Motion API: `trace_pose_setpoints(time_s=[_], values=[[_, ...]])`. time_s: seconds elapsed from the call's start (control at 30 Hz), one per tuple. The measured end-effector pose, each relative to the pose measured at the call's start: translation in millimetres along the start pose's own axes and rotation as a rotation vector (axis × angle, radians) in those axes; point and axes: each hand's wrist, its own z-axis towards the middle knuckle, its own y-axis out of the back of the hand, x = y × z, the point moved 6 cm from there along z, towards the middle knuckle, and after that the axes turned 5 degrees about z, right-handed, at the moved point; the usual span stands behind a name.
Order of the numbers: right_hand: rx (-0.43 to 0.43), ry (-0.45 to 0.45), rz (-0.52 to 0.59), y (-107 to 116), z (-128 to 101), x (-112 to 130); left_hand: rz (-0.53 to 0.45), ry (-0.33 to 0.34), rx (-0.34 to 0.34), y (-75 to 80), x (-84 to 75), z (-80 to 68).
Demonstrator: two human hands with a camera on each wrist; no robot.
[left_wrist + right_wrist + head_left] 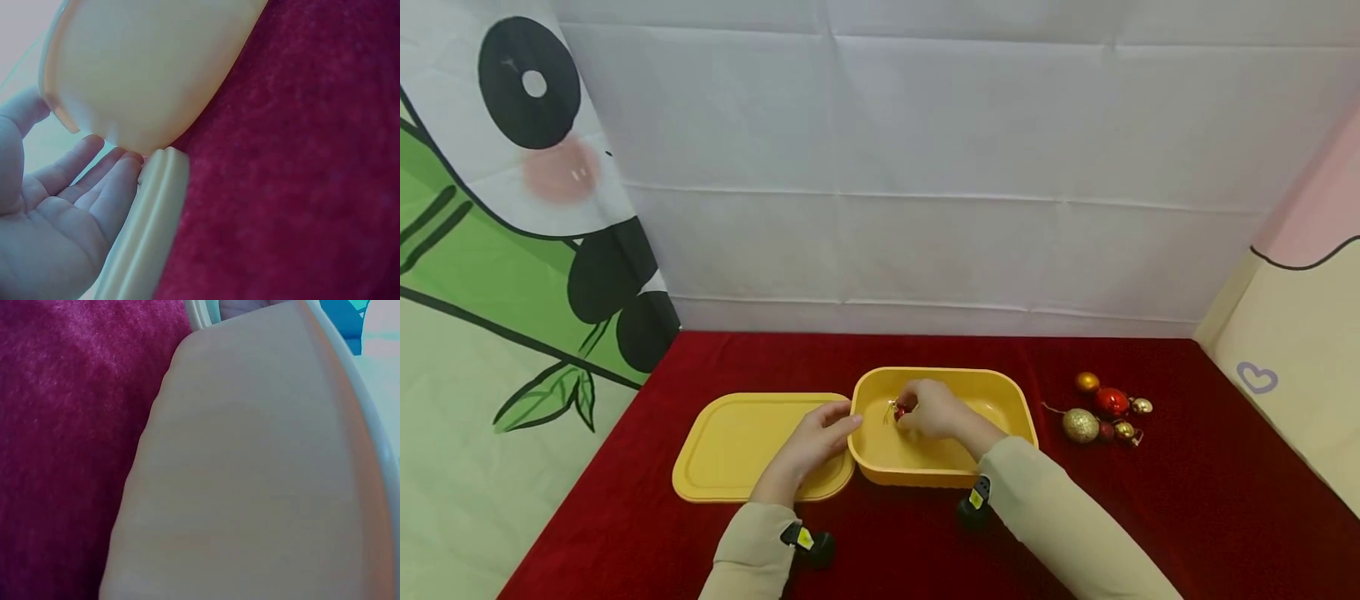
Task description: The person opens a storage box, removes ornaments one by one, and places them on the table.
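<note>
Inside the yellow plastic box (917, 477), my right hand (934, 410) pinches a small red Christmas bauble (902, 411) low over the floor, a gold string loop beside it. The fingers partly cover the bauble. My left hand (815, 439) grips the box's left end, thumb at the rim and fingers against the outer wall. The left wrist view shows that hand (69, 206) close up, its fingertips beside the edge of the lid (147, 231). The box's outer wall (250, 456) fills most of the right wrist view and hides the right hand there.
A flat yellow lid (737, 446) lies left of the box, partly under my left hand. To the right lie several baubles, among them a gold glitter one (1081, 425), a shiny red one (1111, 402) and an orange-gold one (1087, 382). Red cloth (625, 517) covers the table.
</note>
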Motion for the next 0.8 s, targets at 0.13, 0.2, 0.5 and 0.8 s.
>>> trace_pose_setpoints(time_s=[0.13,0.2,0.5,0.8], values=[[-0.002,-0.003,0.070,7,-1,-5,0.011,-0.013,0.000,1.6,-3.9,2.1],[-0.004,-0.008,0.099,10,-2,-9,0.018,-0.018,0.004,1.6,-5.9,3.0],[-0.038,0.045,0.095,28,-11,-13,0.034,-0.021,-0.008,0.1,-11.8,4.3],[-0.078,0.124,0.132,36,-35,-24,0.029,-0.015,-0.038,-2.1,-4.0,-2.9]])
